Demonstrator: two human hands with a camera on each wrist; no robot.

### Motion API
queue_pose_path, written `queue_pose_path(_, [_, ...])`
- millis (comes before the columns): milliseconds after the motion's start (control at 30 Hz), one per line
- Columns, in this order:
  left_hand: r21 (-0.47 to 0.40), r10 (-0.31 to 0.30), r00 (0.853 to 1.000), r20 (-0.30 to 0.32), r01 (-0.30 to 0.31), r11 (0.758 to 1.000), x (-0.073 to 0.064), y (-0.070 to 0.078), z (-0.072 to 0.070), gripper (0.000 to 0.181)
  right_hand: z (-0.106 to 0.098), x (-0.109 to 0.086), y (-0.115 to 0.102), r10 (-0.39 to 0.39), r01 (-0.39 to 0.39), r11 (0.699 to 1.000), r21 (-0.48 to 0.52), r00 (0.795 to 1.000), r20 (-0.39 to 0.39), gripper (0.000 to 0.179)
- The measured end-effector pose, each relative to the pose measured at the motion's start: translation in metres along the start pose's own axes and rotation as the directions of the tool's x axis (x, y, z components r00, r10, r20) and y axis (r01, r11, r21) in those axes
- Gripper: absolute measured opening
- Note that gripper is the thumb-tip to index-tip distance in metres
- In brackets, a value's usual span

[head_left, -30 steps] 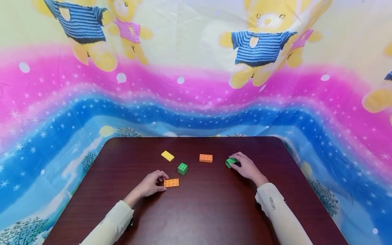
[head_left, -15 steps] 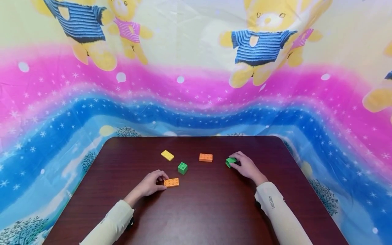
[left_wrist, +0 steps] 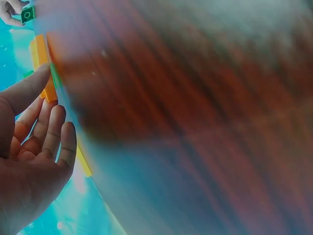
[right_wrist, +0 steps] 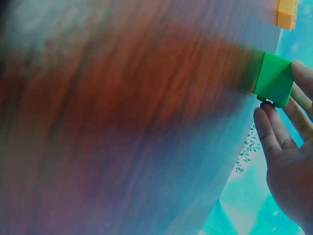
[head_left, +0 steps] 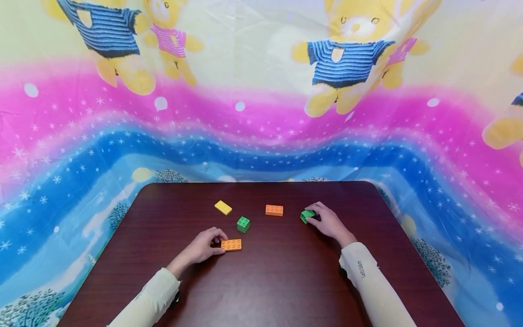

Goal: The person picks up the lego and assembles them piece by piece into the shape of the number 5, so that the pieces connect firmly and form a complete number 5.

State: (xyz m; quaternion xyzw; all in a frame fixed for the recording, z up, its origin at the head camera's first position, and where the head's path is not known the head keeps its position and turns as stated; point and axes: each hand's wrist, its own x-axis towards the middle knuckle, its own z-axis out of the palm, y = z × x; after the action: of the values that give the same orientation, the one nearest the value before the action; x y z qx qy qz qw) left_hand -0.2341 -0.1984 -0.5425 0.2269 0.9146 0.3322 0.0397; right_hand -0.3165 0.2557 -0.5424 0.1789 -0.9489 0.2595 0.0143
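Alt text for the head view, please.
A person's left hand pinches an orange brick and the right hand a green brick on a dark table. Nearby lie a yellow brick, a second green brick and a second orange brick; behind, a teddy-bear cloth.

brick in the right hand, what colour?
The brick in the right hand is green; shows best in the right wrist view.

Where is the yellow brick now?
In the head view, the yellow brick lies left of centre on the table, beyond and left of the untouched green brick.
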Motion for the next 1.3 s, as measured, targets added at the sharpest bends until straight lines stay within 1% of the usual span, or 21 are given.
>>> queue_pose_path(267, [-0.013,0.007,1.0,0.017,-0.007,1.0,0.004,0.015,0.006,0.024,0.001,-0.001,0.0,0.03,-0.03,0.999,0.021,0.999,0.012,0.039])
queue_pose_path(567, [-0.066,0.048,0.998,0.029,-0.046,0.997,0.005,0.034,0.02,0.025,0.001,-0.001,0.0,0.029,-0.029,0.999,0.033,1.0,0.013,0.039])
queue_pose_path(700, [-0.089,0.08,0.997,0.024,-0.077,0.993,0.004,0.041,0.025,0.025,0.002,-0.001,-0.001,0.037,-0.037,0.999,0.036,0.999,0.012,0.038])
queue_pose_path(867, [-0.11,0.121,0.992,0.02,-0.118,0.987,0.002,0.047,0.03,0.025,0.003,0.0,-0.001,0.042,-0.043,0.998,0.037,0.999,0.016,0.038])
queue_pose_path(1100, [-0.108,0.112,0.993,0.048,-0.106,0.988,0.002,0.051,0.038,0.025,0.003,-0.001,0.0,0.042,-0.042,0.998,0.041,0.999,0.013,0.038])
queue_pose_path(1300, [-0.087,0.136,0.989,0.055,-0.131,0.988,0.004,0.051,0.041,0.026,0.002,-0.001,0.0,0.041,-0.041,0.998,0.047,0.999,0.008,0.039])
